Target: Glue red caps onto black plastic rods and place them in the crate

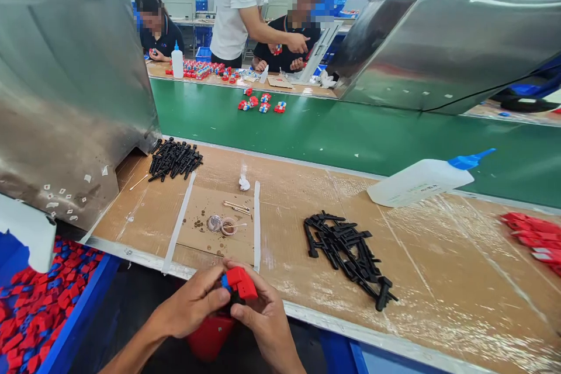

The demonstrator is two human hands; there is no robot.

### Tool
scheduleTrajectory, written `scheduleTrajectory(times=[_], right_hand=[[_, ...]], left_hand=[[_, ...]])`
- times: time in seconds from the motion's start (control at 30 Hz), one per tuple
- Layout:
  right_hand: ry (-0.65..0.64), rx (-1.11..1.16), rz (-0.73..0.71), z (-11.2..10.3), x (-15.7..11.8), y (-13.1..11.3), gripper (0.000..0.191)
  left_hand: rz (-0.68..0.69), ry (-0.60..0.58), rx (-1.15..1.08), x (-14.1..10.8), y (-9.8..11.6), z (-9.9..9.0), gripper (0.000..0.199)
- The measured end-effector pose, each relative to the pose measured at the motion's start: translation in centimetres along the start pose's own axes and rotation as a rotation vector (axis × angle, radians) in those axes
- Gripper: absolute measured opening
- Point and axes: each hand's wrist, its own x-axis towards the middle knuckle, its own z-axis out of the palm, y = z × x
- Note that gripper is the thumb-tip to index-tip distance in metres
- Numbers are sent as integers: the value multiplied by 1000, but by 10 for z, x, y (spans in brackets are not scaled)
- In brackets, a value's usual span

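Just off the table's front edge, my left hand and my right hand are closed together round a small red and blue plastic piece. A dark part shows beneath it between the fingers. Below the hands is a red object, partly hidden by them. On the table beyond lies a taped cardboard sheet with a small round container, a lid-like disc and cotton swabs. Black plastic parts lie in one pile at the back left and another to the right.
A blue bin of red and blue pieces stands at the lower left. A white bottle lies tilted at the right, near red parts. Metal panels flank a green belt carrying small pieces. People are at work across it.
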Motion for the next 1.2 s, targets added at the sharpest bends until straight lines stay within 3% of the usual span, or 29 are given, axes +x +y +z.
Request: scheduleTrajectory(times=[0.07, 0.2, 0.43, 0.6, 0.77, 0.87, 0.93, 1.0, 1.07, 1.2], right_hand=[[24, -28, -24, -5, -2, -2, 51], [43, -19, -25, -12, -6, 0, 52], [76, -44, -65, -15, -14, 2, 57], [108, -200, -233, -14, -17, 0, 41], [103, -209, -290, -16, -22, 6, 39], [142, -232, -239, -18, -24, 2, 42], [172, -247, -176, -18, -25, -2, 49], [170, -242, -107, -16, -27, -6, 51], [164, -225, -59, -12, -30, -8, 49], [245, -217, -68, -5, -40, -11, 53]], left_hand=[[40, -51, 163, -3, 5, 0, 45], [-15, -96, 404, -8, 5, 2, 58], [65, -60, 564, -7, 3, 12, 46], [167, -3, 788, -7, -5, 18, 38], [223, 7, 791, -8, -10, 24, 36], [131, 26, 551, -8, -13, 29, 36], [47, 3, 106, -6, -17, 36, 40], [-14, -104, -467, -2, -24, 45, 47], [-44, -196, -891, 3, -31, 53, 45], [-128, -358, -1218, 9, -43, 63, 38]])
